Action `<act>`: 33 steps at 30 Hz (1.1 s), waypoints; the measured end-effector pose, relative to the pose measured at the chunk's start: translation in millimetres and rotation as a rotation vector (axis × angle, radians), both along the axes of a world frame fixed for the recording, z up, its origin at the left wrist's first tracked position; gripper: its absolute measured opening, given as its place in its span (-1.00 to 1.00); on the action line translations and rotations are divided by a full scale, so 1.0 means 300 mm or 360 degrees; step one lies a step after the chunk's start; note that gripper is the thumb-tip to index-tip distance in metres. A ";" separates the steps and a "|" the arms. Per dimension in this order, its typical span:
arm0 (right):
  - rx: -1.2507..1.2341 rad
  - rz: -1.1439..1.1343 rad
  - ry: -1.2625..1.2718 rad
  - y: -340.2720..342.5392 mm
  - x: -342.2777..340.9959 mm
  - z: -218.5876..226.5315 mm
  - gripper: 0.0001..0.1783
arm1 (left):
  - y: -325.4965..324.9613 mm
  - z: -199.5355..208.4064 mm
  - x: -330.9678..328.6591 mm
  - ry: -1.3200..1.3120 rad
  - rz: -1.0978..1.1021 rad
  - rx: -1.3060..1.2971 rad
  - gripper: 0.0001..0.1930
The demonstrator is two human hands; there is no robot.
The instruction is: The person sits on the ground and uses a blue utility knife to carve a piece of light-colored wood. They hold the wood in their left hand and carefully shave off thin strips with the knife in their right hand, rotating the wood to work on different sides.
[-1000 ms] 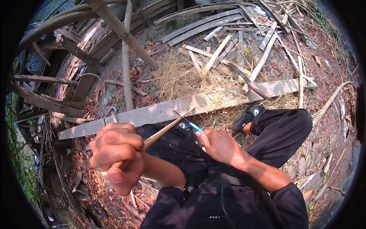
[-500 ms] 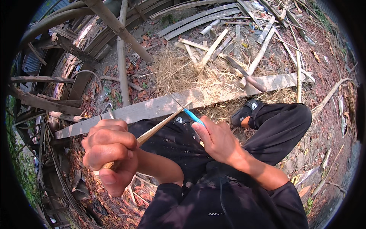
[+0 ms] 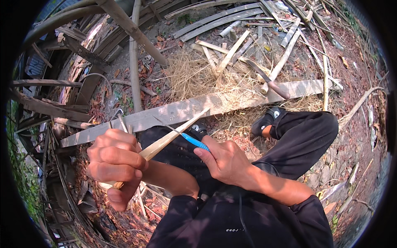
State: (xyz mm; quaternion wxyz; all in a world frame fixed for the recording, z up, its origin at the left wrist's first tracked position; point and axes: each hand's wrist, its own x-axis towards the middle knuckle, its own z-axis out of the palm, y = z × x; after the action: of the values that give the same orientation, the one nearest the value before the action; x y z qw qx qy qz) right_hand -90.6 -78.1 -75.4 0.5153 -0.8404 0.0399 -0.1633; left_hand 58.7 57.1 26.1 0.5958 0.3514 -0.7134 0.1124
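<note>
My left hand (image 3: 117, 163) is closed in a fist around a pale, tapered strip of wood or bamboo (image 3: 163, 143). The strip slants up to the right, its pointed end over the plank. In my right hand (image 3: 227, 163) is a small knife (image 3: 192, 139) with a blue handle, gripped from the right side. Its thin blade crosses the strip partway along and points up to the left. Whether the edge touches the strip cannot be told. My right fingers wrap the handle's lower end and partly hide it.
A long grey plank (image 3: 165, 116) lies crosswise beyond my legs. Curly shavings (image 3: 194, 76) heap behind it, and a large knife with a brown handle (image 3: 278, 90) rests on its right part. Bamboo poles (image 3: 135, 70) and timber stand at the left; loose slats (image 3: 219, 22) lie at the back.
My right hand has drawn the blue-handled knife down and toward me along the strip, away from its tip. The left hand keeps its grip, with the strip turned slightly.
</note>
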 end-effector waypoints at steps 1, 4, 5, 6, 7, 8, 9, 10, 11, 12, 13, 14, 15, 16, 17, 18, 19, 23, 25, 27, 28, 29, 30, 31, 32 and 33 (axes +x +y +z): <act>-0.0095 -0.0027 0.0111 -0.004 0.005 -0.080 -0.68 | 0.001 0.008 0.004 -0.0035 -0.0052 0.0046 -0.66; -0.0339 -0.0093 0.0232 -0.012 0.019 -0.088 -0.66 | -0.021 -0.008 -0.013 0.0079 0.0314 -0.0187 -0.64; -0.0373 -0.0088 0.0236 -0.023 0.044 -0.059 -0.66 | -0.024 -0.013 -0.020 0.0146 0.0519 -0.0313 -0.63; -0.0407 -0.0084 0.0239 -0.024 0.055 -0.034 -0.65 | 0.011 -0.023 0.021 0.0261 0.0321 -0.0261 -0.61; -0.0323 -0.0034 0.0242 -0.006 0.041 -0.015 -0.64 | 0.037 -0.034 0.012 0.0269 0.0341 -0.0259 -0.62; -0.0271 0.0057 0.0226 0.009 0.029 -0.009 -0.63 | 0.044 -0.038 0.003 0.0279 0.0344 -0.0270 -0.63; -0.0294 0.0005 0.0053 0.022 0.021 0.004 -0.63 | 0.044 -0.040 0.007 0.0295 0.0417 -0.0316 -0.63; -0.0317 -0.0045 -0.0120 0.029 0.014 0.023 -0.63 | 0.041 -0.040 0.012 0.0311 0.0491 -0.0361 -0.63; -0.0392 -0.0103 -0.0130 0.042 0.002 0.013 -0.63 | 0.043 -0.043 0.009 0.0337 0.0582 -0.0395 -0.63; -0.0467 -0.0160 -0.0140 0.052 -0.008 -0.006 -0.62 | 0.043 -0.043 0.009 0.0319 0.0493 -0.0344 -0.63; -0.0542 -0.0217 -0.0150 0.055 -0.011 -0.031 -0.61 | 0.040 -0.040 0.010 0.0301 0.0404 -0.0294 -0.63; -0.0037 -0.0089 0.0468 0.033 0.013 -0.115 -0.59 | 0.038 -0.037 0.004 0.0281 0.0314 -0.0235 -0.62; -0.0146 -0.0080 0.0557 -0.004 -0.002 -0.186 -0.58 | 0.033 -0.029 -0.001 0.0239 0.0271 -0.0237 -0.62; -0.0275 -0.0071 0.0629 -0.048 -0.002 -0.222 -0.58 | 0.024 -0.020 0.005 0.0175 0.0316 -0.0253 -0.62; -0.0288 -0.0126 0.0532 -0.069 0.019 -0.201 -0.58 | 0.022 -0.017 0.004 0.0120 0.0382 -0.0265 -0.62; -0.0274 -0.0182 0.0471 -0.073 0.012 -0.165 -0.58 | 0.022 -0.022 -0.012 0.0096 0.0443 -0.0244 -0.62; -0.0260 -0.0235 0.0410 -0.067 -0.002 -0.124 -0.58 | 0.008 -0.024 -0.016 0.0009 0.0498 -0.0264 -0.62; 0.0009 -0.0047 -0.0046 -0.031 -0.037 0.097 -0.61 | -0.037 -0.004 -0.045 -0.0031 0.0449 -0.0092 -0.62; -0.0086 -0.0129 0.0183 -0.021 -0.023 -0.036 -0.60 | -0.060 0.005 -0.058 -0.0014 0.0467 -0.0106 -0.63; -0.0346 -0.0218 0.0426 -0.064 -0.005 -0.227 -0.58 | -0.066 0.006 -0.075 -0.0005 0.0505 -0.0095 -0.63; -0.0490 -0.0264 0.0511 -0.087 -0.001 -0.262 -0.57 | -0.054 0.008 -0.082 -0.0018 0.0542 -0.0084 -0.63; -0.0453 -0.0244 0.0481 -0.090 0.013 -0.244 -0.60 | -0.058 0.005 -0.079 -0.0035 0.0592 -0.0093 -0.63; -0.0382 -0.0204 0.0483 -0.056 0.000 -0.208 -0.62 | -0.056 0.003 -0.086 -0.0032 0.0638 -0.0099 -0.63; -0.0268 -0.0147 0.0357 -0.039 -0.008 -0.163 -0.63 | -0.060 0.002 -0.089 -0.0029 0.0682 -0.0105 -0.63; -0.0155 -0.0130 0.0230 -0.028 -0.010 -0.098 -0.65 | -0.066 0.000 -0.084 -0.0028 0.0688 -0.0117 -0.62; -0.0066 -0.0101 0.0076 -0.035 0.003 -0.039 -0.66 | -0.061 -0.002 -0.093 0.0016 0.0701 -0.0115 -0.61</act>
State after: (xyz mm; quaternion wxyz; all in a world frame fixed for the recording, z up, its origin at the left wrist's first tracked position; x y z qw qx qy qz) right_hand -89.8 -88.4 -86.9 0.4912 -0.8528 0.0754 -0.1603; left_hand 31.0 38.9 25.7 0.5726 0.4778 -0.6119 0.2636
